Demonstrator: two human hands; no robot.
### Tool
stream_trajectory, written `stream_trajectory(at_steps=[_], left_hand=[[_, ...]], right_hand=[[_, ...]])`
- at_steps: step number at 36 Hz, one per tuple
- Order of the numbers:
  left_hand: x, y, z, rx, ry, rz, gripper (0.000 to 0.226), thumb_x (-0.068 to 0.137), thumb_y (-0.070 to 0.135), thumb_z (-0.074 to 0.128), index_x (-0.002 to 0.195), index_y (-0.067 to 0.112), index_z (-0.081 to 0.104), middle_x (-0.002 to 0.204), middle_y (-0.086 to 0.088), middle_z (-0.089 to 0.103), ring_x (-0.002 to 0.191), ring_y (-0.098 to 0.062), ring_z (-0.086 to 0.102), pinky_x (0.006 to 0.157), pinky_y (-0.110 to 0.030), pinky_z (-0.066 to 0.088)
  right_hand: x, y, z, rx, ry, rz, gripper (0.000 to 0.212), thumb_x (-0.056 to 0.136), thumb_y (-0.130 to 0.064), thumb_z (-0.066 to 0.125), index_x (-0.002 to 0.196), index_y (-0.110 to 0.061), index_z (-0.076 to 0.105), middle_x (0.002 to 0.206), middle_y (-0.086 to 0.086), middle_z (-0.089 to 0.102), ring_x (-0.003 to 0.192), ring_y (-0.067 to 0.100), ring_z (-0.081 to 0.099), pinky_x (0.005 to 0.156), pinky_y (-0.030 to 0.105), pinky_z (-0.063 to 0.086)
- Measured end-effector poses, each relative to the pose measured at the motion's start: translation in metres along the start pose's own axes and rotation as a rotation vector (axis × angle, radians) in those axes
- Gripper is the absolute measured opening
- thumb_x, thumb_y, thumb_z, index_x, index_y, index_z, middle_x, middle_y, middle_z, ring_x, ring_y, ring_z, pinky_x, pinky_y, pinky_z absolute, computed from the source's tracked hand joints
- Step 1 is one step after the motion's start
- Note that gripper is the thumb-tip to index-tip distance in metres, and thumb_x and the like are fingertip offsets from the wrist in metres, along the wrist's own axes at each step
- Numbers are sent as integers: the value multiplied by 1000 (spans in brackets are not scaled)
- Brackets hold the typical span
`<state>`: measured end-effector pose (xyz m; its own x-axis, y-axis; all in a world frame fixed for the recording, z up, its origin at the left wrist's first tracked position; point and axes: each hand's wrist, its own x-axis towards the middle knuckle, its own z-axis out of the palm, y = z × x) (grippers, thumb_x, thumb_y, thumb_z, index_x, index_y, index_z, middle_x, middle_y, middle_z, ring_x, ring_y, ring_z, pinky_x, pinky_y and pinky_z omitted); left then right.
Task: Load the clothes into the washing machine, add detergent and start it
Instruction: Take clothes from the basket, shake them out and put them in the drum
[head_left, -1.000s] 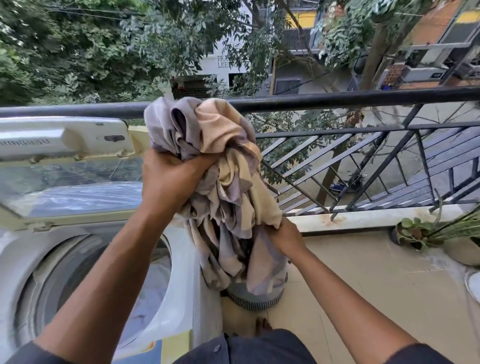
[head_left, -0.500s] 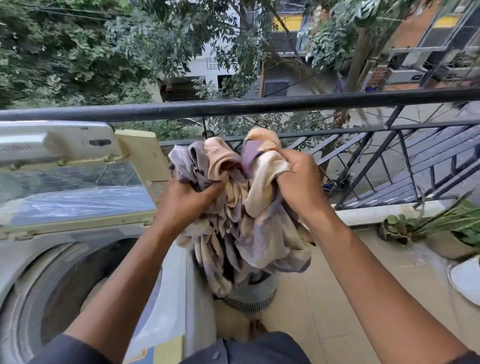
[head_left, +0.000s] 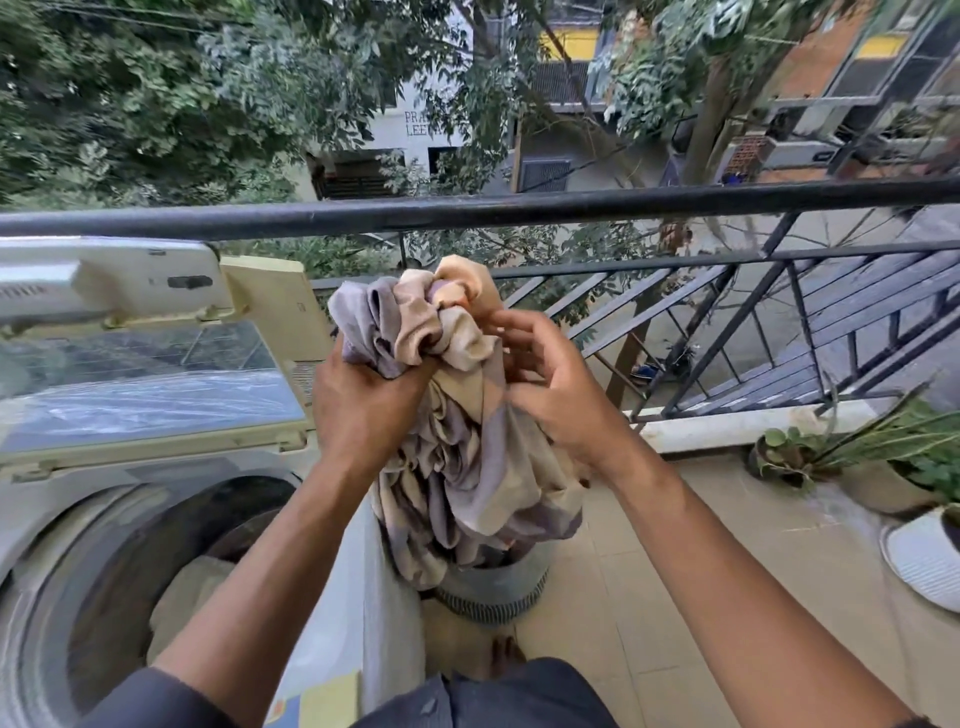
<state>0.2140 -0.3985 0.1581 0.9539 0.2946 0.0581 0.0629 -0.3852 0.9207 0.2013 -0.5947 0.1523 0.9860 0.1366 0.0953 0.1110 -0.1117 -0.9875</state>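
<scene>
1. Standing between the washing machine (head_left: 358, 613) on the left and a black balcony railing (head_left: 467, 210) ahead, a person holds a bundled cloth (head_left: 457, 415); potted plants (head_left: 852, 452) sit on the floor at right.
2. Laundry basket (head_left: 493, 592) rests directly beneath the cloth, just beside the machine's side wall; the raised lid (head_left: 145, 384) leans back behind the open drum (head_left: 156, 545).
3. Cloth hangs vertically, long axis up and down, gathered end uppermost, tail reaching the basket.
4. Left hand (head_left: 363, 410) is clenched around the gathered top; right hand (head_left: 550, 395), fingers loosely spread, touches the cloth's right side.
</scene>
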Motion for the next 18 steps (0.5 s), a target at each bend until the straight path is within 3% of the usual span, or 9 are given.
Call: stream_trajectory(at_steps=[2,4,6,8,10,12,13,16,18], left_hand=[[1,7,-5,-33,12,0,36,61,54,87,87,36,71,83,21,71,88,-4,70,75,-31,54],[3,14,-10,-52,2,30,28,68,42,92,83,39,68,80,24,68,78,11,65,70,-25,51],[5,22,-16,-79,-1,59,26,68,41,92,84,41,71,80,22,73,77,18,64,73,-23,55],[7,29,-20,-112,31,65,31,63,45,92,90,38,77,87,19,78,87,8,71,82,-32,61],[10,33,-23,-151,46,70,37,59,48,89,92,36,78,88,20,78,90,2,73,87,-39,62],[13,37,-24,-178,61,72,41,57,49,88,94,34,79,92,17,79,94,-3,75,89,-44,62],[15,37,-25,-174,70,74,47,56,51,88,98,32,79,96,14,80,98,-8,75,91,-47,62],[17,37,-26,-128,67,69,56,54,55,87,103,30,80,99,11,80,101,-10,75,92,-49,61],[15,36,-26,-73,58,46,54,53,60,85,99,34,79,97,13,79,101,-10,74,92,-47,61]], right_hand=[[-6,25,-2,-89,35,41,67,83,-1,73,144,-15,49,135,-3,60,127,8,58,104,25,49],[-12,58,-6,-238,-18,132,91,78,-17,87,154,-24,38,146,-6,52,135,7,52,110,28,45],[-19,82,-5,-414,-67,251,113,63,-50,91,157,-41,29,148,-7,50,137,16,50,110,42,48],[-23,102,-3,-530,-94,343,120,50,-67,83,154,-41,32,144,-4,54,132,24,53,105,50,49],[-26,119,-1,-626,-109,412,119,45,-75,77,151,-37,36,141,-3,59,129,28,56,102,48,50],[-29,130,4,-686,-83,509,102,53,-76,73,144,-40,44,133,-3,67,121,30,63,96,45,53],[-28,136,6,-683,-50,557,81,63,-69,72,135,-39,53,127,-2,71,115,31,66,90,43,55],[-23,157,1,-569,116,601,18,82,-31,71,99,-24,71,102,7,77,96,34,71,72,38,56],[-20,166,-9,-488,246,612,7,80,-22,69,86,-18,70,88,8,76,86,33,72,67,43,58]])
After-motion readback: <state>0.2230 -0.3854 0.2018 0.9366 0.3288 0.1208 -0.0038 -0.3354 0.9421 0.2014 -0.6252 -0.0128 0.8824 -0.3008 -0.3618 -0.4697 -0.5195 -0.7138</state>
